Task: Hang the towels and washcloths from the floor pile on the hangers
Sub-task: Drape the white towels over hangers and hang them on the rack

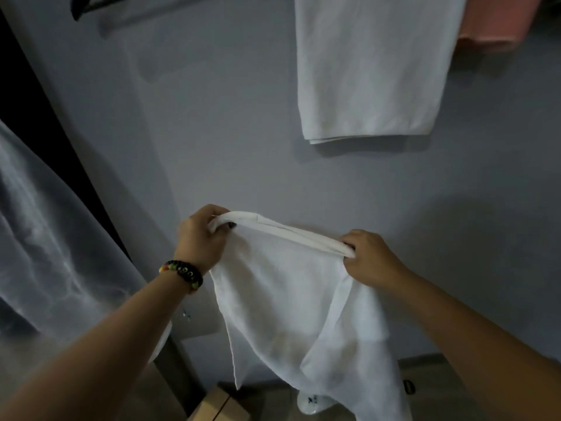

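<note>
Bare forearms, no sleeves; dark beaded bracelet (182, 274) with coloured beads on left wrist.

You're holding a white towel (291, 299) stretched by its rolled top edge between your left hand (200, 238) and right hand (368, 256), the rest draping down in loose folds. Above, another white towel (370, 71) hangs folded flat against the wall, a pink one (498, 22) just beside it (partly cut off).
</note>
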